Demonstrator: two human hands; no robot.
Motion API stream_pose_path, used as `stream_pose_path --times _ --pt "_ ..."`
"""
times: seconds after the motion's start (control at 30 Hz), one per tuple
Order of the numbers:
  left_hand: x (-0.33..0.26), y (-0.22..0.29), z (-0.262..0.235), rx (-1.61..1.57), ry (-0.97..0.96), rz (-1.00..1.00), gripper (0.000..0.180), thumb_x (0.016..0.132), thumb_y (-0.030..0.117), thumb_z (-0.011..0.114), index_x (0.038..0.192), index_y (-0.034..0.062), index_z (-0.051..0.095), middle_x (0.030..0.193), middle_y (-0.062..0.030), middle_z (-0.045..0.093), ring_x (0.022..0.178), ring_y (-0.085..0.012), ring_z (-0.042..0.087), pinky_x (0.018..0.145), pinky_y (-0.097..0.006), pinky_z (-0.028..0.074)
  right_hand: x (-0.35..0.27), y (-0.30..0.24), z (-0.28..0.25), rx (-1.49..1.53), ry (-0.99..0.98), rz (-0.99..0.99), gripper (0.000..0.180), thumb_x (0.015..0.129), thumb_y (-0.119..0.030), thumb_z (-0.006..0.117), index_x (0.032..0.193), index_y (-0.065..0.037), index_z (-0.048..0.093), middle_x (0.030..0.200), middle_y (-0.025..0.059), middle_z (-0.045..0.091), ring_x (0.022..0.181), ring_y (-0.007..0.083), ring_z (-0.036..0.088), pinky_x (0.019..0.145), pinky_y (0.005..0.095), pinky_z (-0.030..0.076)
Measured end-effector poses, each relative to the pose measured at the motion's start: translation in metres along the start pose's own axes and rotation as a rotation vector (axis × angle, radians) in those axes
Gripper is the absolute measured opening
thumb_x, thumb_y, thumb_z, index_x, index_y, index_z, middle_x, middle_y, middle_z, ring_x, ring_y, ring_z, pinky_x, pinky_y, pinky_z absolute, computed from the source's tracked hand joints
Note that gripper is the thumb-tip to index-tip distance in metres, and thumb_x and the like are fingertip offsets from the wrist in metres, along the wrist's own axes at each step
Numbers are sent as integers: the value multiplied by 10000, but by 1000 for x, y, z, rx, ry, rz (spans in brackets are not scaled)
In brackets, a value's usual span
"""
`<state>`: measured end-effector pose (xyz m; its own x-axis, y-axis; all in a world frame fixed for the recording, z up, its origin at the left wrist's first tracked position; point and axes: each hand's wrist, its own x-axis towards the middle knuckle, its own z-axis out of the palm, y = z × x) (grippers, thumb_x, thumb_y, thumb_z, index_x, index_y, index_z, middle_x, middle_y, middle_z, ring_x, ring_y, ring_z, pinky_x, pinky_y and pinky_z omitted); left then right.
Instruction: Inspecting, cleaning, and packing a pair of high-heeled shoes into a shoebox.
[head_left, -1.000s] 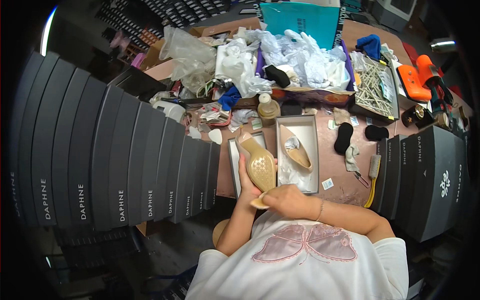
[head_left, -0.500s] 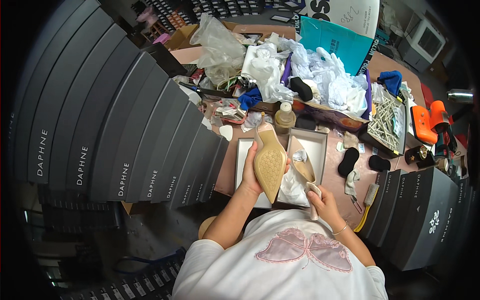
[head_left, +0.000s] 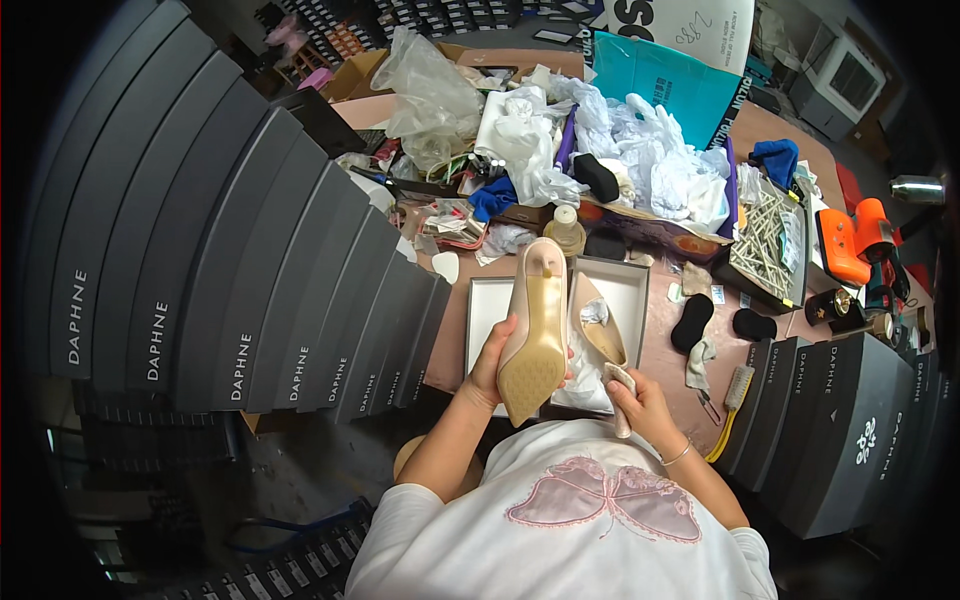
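Left hand point(head_left: 490, 368): from my end, I see it curled in a grip, thumb pointing forward.
Right hand point(head_left: 645, 408): I have it closed too, lower and apart from the left.
Forearms point(head_left: 442, 432): both slant inward, elbows bent.

Tan shoe sole point(head_left: 532, 380), dk gry boxes point(head_left: 235, 270)

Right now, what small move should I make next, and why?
Perhaps bring the pale item in your right hand to the heeled shoe: your left hand holds that shoe with its sole facing you, and the item is apart from it.
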<state>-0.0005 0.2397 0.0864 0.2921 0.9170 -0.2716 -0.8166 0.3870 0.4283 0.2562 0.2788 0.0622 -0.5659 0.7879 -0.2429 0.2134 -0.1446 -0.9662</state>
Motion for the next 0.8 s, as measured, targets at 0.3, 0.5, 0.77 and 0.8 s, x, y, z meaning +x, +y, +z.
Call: stream_pose_path --times 0.3,0.5,0.77,0.8 --pt "5 -8 -4 104 -13 -22 812 826 586 561 1330 -22 376 1103 -297 566 904 -417 643 779 -510 555 14 19 -8 -52 37 72 209 920 -221 612 935 -12 601 667 -22 525 612 55 446 537 250 388" --pt "11 -9 -15 96 52 -35 773 858 571 527 1337 -16 372 1106 -283 576 939 -411 641 812 -508 544 27 0 -15 8 249 -16 188 929 -186 598 926 3 597 668 -32 510 604 43 434 521 240 376" --pt "14 -36 -17 252 60 -75 738 884 559 496 1347 -1 373 1166 -211 574 1014 -305 629 881 -417 525 70 -66 2 -496 297 -872 321 709 16 647 1023 -47 648 958 87 579 857 278 551 748 352 442" --pt "15 -37 -17 327 13 -95 715 896 548 476 1353 7 372 1195 -186 564 1040 -281 617 893 -401 517 71 -68 9 -548 280 -831 339 695 13 649 1028 -52 650 961 85 577 872 284 542 761 362 433"
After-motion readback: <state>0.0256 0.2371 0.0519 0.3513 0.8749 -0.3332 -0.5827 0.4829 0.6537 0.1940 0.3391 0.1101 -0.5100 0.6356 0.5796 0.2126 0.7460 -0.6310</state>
